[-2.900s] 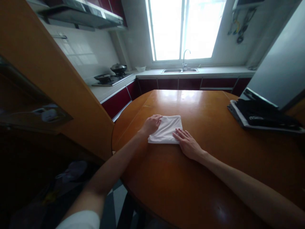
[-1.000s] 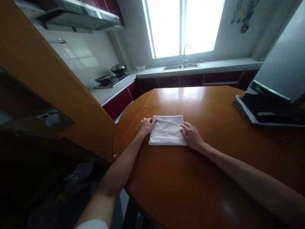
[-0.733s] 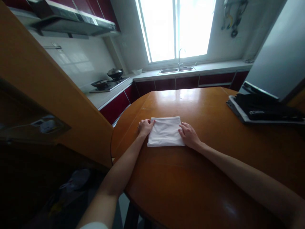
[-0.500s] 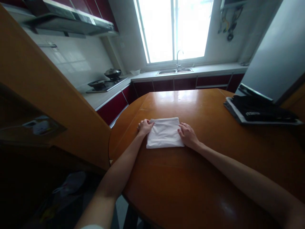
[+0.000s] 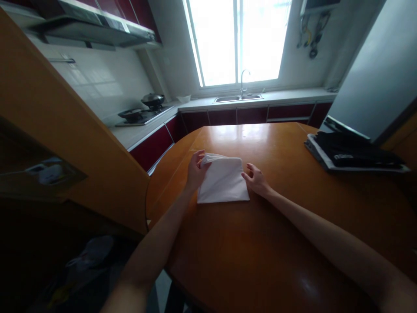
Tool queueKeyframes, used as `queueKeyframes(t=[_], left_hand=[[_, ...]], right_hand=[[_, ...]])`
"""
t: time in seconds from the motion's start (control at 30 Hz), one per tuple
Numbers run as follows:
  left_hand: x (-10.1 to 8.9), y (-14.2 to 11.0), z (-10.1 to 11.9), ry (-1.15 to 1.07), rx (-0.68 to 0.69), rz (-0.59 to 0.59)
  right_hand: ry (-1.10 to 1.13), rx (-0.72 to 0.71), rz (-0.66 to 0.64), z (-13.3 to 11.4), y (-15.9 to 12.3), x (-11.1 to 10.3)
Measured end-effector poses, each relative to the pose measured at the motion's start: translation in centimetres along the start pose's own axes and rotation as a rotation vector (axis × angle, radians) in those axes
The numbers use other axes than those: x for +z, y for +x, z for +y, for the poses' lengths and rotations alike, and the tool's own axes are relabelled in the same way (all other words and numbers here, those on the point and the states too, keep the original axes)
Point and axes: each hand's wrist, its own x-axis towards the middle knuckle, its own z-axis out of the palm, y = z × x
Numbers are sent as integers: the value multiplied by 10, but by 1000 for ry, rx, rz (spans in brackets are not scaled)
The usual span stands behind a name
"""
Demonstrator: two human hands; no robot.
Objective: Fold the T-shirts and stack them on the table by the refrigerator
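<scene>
A folded white cloth [image 5: 224,182], perhaps a garment, lies on the brown wooden table [image 5: 247,243]. Its far edge is lifted off the table at the far left corner. My left hand [image 5: 197,170] pinches that raised corner between thumb and fingers. On the cloth's right side, my right hand [image 5: 256,179] is open, fingers apart and slightly curled, with the thumb close to the cloth's right edge. Whether the thumb touches the fabric I cannot tell.
A stack of folded dark and white clothes [image 5: 352,152] sits on the table's right side. Beyond the table are a counter with a sink [image 5: 237,98], and a stove with a covered pan [image 5: 153,100] at left. A wooden partition [image 5: 81,143] stands left of the table.
My left hand has raised the cloth's far left corner, and the far edge has come up from lying flat. My right hand has loosened from the right edge, its fingers spreading.
</scene>
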Motion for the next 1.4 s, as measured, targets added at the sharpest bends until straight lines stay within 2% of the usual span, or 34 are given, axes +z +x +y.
queueKeyframes(t=[0.07, 0.17, 0.23, 0.3, 0.4, 0.5, 0.57, 0.67, 0.77, 0.87, 1.13, 1.23, 1.3, 1.4], left_hand=[[1, -8, 19, -83, 26, -23], [2, -18, 43, -139, 15, -69], [1, -21, 56, -161, 18, -83], [-1, -20, 66, -189, 39, -64], [-3, -13, 77, -222, 63, -34], [3, -4, 90, -226, 110, -29], [13, 0, 101, -203, 148, -30], [38, 6, 120, -152, 132, -69], [75, 15, 136, -148, 107, -131], [123, 28, 148, -193, 124, -203], [280, 54, 185, -414, 170, -464], [340, 67, 198, -529, 150, -537], [379, 79, 200, -610, 89, -577], [434, 98, 188, -695, -120, -613]], right_hand=[[244, 32, -25, -2, 5, -2], [643, 47, -175, -12, 7, -10], [827, 42, -244, -21, 6, -17], [928, 74, -217, -28, 7, -27], [973, 107, -112, -35, 10, -47], [899, 20, -14, -40, 13, -78], [837, -32, 55, -44, 12, -104], [743, -71, 177, -46, 10, -147], [629, -96, 281, -37, 8, -194], [546, -123, 357, -17, 5, -244], [377, -151, 618, 37, -5, -384], [253, -157, 708, 52, 10, -443], [160, -123, 737, 65, 30, -475], [54, -15, 739, 92, 72, -499]])
